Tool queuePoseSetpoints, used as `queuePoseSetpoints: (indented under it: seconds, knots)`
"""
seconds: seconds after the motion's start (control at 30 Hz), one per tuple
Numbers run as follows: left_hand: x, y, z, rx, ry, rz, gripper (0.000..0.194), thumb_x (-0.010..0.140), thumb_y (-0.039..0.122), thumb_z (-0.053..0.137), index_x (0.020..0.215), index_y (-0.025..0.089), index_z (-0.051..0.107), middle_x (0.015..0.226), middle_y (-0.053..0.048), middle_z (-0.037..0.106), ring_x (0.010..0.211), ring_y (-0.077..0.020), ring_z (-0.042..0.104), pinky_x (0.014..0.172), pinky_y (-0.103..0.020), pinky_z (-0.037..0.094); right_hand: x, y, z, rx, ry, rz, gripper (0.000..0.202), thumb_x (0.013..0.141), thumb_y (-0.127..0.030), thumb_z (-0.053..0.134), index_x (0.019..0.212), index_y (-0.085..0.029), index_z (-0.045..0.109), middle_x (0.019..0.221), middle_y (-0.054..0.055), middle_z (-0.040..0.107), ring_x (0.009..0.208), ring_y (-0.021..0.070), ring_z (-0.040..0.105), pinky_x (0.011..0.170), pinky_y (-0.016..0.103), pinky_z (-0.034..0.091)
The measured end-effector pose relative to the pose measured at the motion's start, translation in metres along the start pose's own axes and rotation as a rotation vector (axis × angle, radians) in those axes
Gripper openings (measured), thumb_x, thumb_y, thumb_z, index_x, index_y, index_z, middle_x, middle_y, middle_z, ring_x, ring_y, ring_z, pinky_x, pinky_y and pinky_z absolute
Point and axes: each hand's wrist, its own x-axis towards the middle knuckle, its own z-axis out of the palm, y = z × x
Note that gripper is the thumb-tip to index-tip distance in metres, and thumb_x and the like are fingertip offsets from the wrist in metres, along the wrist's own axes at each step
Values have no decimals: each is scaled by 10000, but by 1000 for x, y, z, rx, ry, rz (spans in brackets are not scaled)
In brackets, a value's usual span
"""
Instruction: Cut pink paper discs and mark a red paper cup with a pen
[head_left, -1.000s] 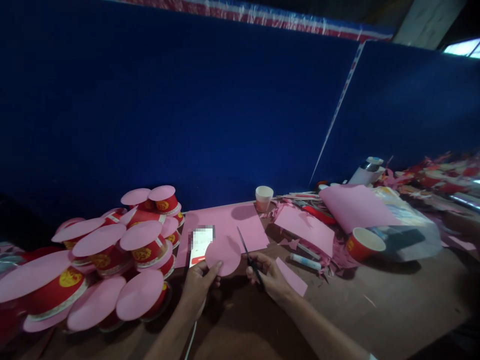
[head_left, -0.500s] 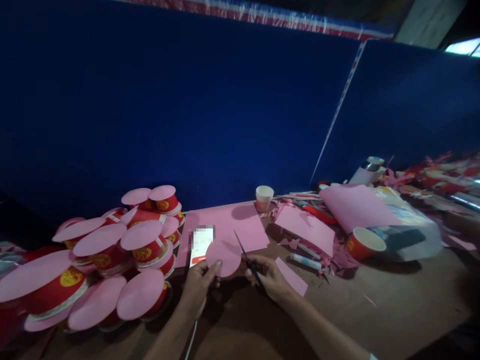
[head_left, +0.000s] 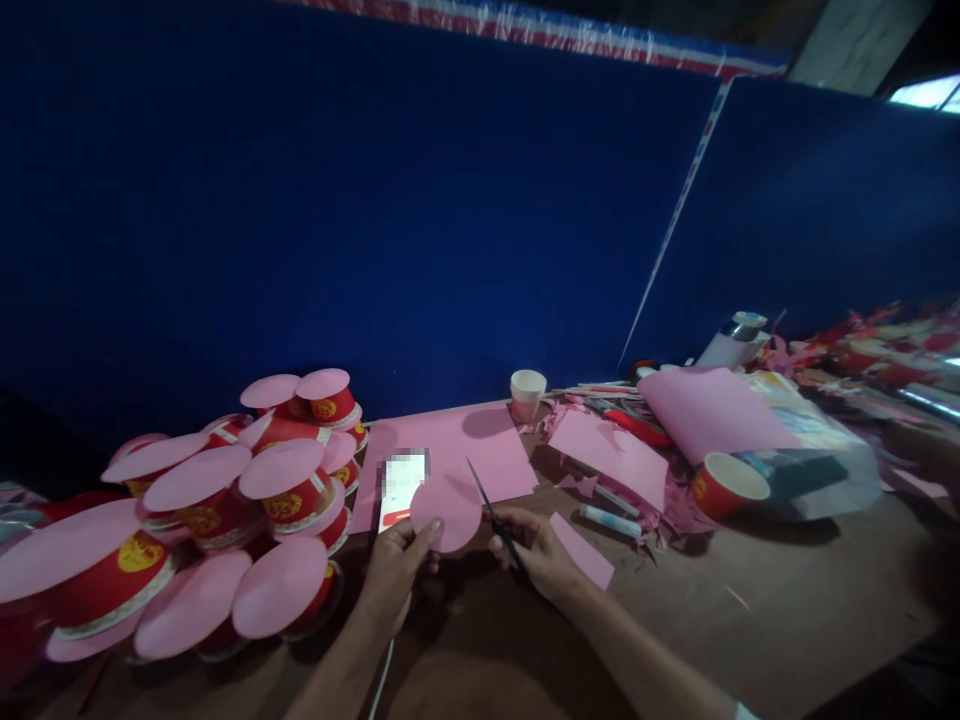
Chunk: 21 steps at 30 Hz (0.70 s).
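A pink paper disc (head_left: pixel 450 515) is pinched at its lower left between the thumb and fingers of my left hand (head_left: pixel 405 560). My right hand (head_left: pixel 532 550) is closed around dark scissors (head_left: pixel 480 490), whose thin blades point up and to the left beside the disc's right edge. Whether the blades touch the paper I cannot tell. Behind the disc lie a lit phone (head_left: pixel 405 482) and large pink sheets (head_left: pixel 495 440). A small pink paper piece (head_left: pixel 581 552) lies just right of my right hand.
Several red cups with pink discs (head_left: pixel 281 480) are piled on the left. A white cup (head_left: pixel 528 392) stands behind the sheets. To the right are pink paper scraps (head_left: pixel 690 510), a glue tube (head_left: pixel 611 522), a tipped red cup (head_left: pixel 727 487) and a plastic bag (head_left: pixel 847 470). A blue partition (head_left: pixel 450 220) rises behind.
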Motion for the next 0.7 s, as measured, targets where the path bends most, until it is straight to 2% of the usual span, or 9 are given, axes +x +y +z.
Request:
queuePoseSetpoints:
  seconds: [0.7]
  knots:
    - [-1,3,3,11,-2,3,266,537,315,761,619,116,605,509,24,564,435,-69,450,411,-182,380,0,0,0,-40,-33,-20,350,730,-355,671,1016,-157,639,628,-32,502,491,54,404,442,167,320]
